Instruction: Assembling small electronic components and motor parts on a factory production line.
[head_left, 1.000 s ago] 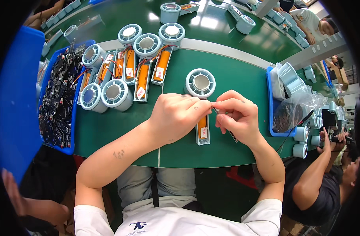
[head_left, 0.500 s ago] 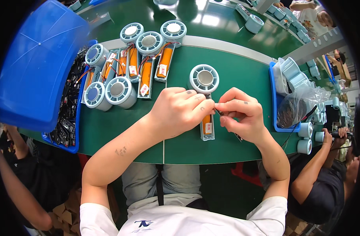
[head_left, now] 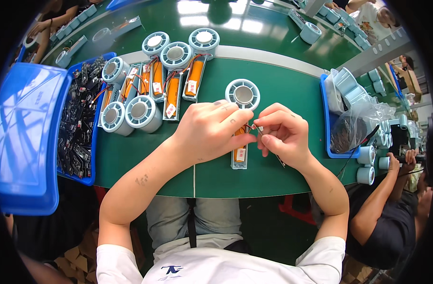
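In front of me lies a light-blue handheld fan unit, its round head (head_left: 244, 94) facing up and its open handle (head_left: 239, 164) toward me. An orange battery (head_left: 239, 147) with a white label sits in that handle. My left hand (head_left: 215, 128) is over the handle, its thumb and index finger closing around thin wires (head_left: 248, 128) at the neck. Close beside it, my right hand (head_left: 286, 135) pinches a small dark circuit board (head_left: 280, 161), which slants down below its fingers. The fingers hide where wires and board meet.
Several similar fan units (head_left: 145, 111) with exposed batteries stand at the left. Beyond them is a blue bin (head_left: 94, 156) of dark circuit boards, with a blue lid (head_left: 27, 142) beside it. A blue tray (head_left: 326, 118) with plastic bags stands right. Co-workers sit on both sides.
The blue lid at the left has swung down and outward, uncovering more of the bin. My hands stay at the fan's neck, and my left thumb has spread lower from the index finger.
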`<state>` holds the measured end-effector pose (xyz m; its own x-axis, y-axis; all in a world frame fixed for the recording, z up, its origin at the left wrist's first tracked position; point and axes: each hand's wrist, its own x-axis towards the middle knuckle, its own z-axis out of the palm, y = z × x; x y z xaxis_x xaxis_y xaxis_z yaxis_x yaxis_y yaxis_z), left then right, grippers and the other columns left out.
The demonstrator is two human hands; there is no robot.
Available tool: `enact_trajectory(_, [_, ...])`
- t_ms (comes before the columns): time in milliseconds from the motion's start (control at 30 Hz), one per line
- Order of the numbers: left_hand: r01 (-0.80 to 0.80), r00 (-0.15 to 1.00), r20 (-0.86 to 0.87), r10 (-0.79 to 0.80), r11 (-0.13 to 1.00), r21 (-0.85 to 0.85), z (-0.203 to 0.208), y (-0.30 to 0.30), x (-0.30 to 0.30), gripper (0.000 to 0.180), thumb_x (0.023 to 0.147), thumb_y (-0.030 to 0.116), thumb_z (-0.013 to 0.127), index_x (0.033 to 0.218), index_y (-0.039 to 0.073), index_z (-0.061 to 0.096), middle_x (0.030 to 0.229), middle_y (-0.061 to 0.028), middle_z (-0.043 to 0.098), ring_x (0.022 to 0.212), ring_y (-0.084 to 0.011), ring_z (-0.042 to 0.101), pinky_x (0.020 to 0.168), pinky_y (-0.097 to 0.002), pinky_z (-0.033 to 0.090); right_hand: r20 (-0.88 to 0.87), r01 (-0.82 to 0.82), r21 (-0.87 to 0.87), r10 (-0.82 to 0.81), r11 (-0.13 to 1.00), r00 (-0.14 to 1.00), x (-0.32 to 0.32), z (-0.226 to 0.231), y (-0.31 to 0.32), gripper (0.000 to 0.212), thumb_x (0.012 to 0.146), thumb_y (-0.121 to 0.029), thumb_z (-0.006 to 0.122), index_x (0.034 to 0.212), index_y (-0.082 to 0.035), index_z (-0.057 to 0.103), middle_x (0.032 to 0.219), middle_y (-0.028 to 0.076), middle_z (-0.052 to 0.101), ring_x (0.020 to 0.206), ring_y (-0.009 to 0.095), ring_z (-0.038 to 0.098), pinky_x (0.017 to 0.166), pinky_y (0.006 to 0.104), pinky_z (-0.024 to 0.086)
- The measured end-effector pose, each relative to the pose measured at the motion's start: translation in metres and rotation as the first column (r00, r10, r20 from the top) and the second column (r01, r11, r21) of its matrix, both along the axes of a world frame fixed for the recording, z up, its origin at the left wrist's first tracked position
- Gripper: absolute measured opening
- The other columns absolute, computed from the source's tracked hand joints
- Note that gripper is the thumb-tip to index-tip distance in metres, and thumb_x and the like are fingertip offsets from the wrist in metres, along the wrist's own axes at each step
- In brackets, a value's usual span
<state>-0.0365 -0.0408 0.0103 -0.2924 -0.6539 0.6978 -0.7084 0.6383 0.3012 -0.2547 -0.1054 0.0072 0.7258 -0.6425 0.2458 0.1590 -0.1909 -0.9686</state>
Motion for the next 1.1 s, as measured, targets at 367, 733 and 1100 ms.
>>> enact_trajectory(367, [-0.096,0.995,0.030,0.095,0.995,0.031,-0.001,0.012,-0.006,0.031,0.076,0.018,0.082,0.097,0.005,0.063,0.084,-0.0074,0.063,0.069,-0.0237,0.066,0.060,-0.0333,0.055,0.033,0.038,-0.029,-0.037,0.999,0.999,0.001,0.000,-0.003,0.026,0.082,0.013,0.059,0.106,0.010,0.066,0.107,0.015,0.057,0.069,0.015,0.067,0.052,0.0238,0.058])
enact_trajectory(733, [-0.003,0.979,-0.195,0.057,0.964,0.264,0.010,0.011,0.004,0.016,0.085,0.001,0.077,0.098,-0.001,0.067,0.089,-0.0111,0.073,0.070,-0.0210,0.072,0.063,-0.0296,0.058,-0.009,0.100,-0.174,-0.103,0.980,0.995,0.003,-0.004,-0.007,0.030,0.078,0.015,0.061,0.106,0.007,0.068,0.106,0.013,0.059,0.073,0.014,0.069,0.056,0.0230,0.060])
enact_trajectory(1100, [0.019,0.943,-0.322,0.080,0.956,0.293,0.007,0.012,-0.001,0.012,0.087,0.004,0.073,0.097,0.003,0.066,0.080,-0.0096,0.067,0.069,-0.0250,0.069,0.061,-0.0330,0.055,-0.016,0.147,-0.610,-0.197,0.779,0.980,0.002,-0.003,-0.007,0.039,0.067,0.016,0.071,0.103,0.000,0.072,0.099,0.009,0.065,0.074,0.012,0.069,0.063,0.0226,0.061])
